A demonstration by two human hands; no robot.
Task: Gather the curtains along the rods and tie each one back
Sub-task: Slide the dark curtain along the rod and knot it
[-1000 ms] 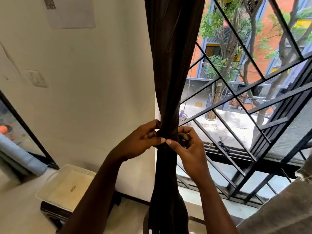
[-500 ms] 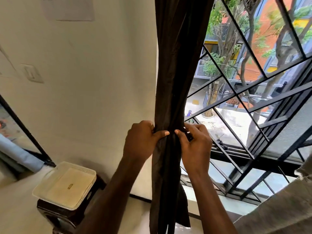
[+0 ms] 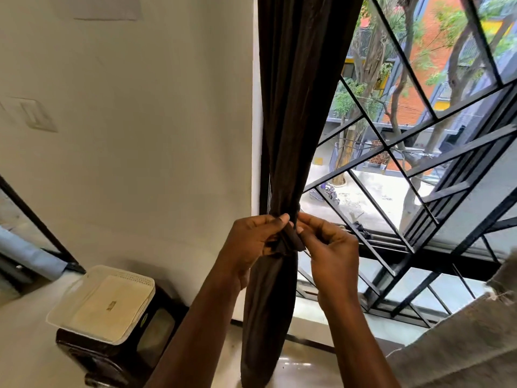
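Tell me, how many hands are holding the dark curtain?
2: the left hand grips the gathered dark brown fabric curtain from the wall side; the right hand pinches it from the window side.

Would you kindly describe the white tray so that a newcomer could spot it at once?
Start at the barred window and the dark curtain hanging at its left edge. Below and left of the curtain, by the pale wall, stands a dark stool. The tray sits on top, the only white, perforated-rimmed thing there.
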